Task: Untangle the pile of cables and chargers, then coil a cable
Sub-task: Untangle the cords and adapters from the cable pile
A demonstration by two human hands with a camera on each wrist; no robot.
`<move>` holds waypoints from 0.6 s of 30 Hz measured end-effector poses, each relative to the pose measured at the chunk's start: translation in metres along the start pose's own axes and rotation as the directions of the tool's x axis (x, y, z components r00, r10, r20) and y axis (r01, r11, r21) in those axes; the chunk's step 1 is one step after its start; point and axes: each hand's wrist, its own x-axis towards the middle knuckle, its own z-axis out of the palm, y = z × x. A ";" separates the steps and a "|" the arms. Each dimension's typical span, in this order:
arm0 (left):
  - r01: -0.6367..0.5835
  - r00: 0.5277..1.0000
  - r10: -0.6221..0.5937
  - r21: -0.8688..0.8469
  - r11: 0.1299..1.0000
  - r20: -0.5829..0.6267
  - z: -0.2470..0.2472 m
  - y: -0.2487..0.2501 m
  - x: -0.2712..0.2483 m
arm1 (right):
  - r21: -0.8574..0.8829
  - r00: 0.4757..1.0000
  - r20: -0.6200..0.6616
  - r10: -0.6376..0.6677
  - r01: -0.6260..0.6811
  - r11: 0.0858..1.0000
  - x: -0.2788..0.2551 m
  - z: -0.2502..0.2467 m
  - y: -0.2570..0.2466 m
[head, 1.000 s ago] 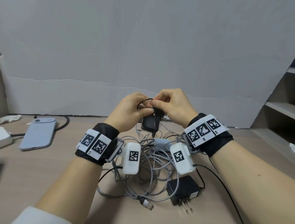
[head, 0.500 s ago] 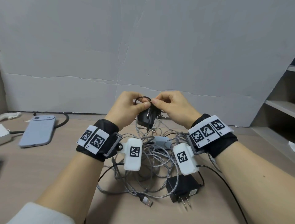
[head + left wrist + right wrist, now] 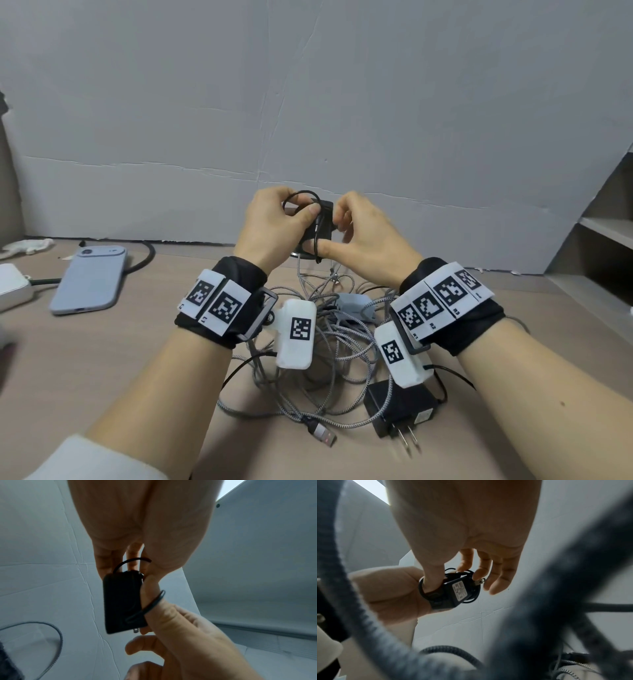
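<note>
I hold a small black charger (image 3: 320,224) up over the pile between both hands. My left hand (image 3: 291,219) grips its top end, thumb pressed on it. My right hand (image 3: 342,236) pinches the lower end by the prongs. In the left wrist view the black charger (image 3: 120,601) stands upright. Its thin black cable (image 3: 152,603) wraps round the body and loops over my right thumb (image 3: 431,584). The tangled pile of grey braided cables (image 3: 329,346) lies on the table under my wrists.
A second black charger (image 3: 400,409) with prongs and a USB plug (image 3: 323,437) lie at the pile's near edge. A blue-grey phone (image 3: 90,277) and a white box (image 3: 10,284) sit at the left. A shelf unit (image 3: 606,240) stands at the right.
Both hands have lifted the black charger a little higher and turned it. My right thumb now sits under the thin cable's loop at the charger's lower end.
</note>
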 end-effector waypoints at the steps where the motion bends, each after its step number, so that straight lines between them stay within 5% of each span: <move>1: -0.009 1.000 0.009 0.030 1.000 -0.001 0.001 0.000 0.000 | -0.044 1.000 -0.009 -0.005 0.004 0.999 0.000 0.000 -0.001; 10: -0.071 0.997 0.071 0.138 0.988 0.000 0.005 -0.005 0.002 | -0.382 0.993 0.114 -0.030 0.072 0.921 0.002 -0.006 -0.001; 14: -0.030 0.996 0.036 0.081 0.996 -0.077 -0.002 -0.010 0.006 | -0.222 0.987 0.158 -0.007 0.043 0.974 -0.002 -0.013 -0.010; 18: -0.049 0.993 0.058 0.094 0.994 -0.100 0.000 -0.010 0.005 | -0.091 0.997 0.046 0.062 -0.058 0.994 -0.003 -0.015 -0.013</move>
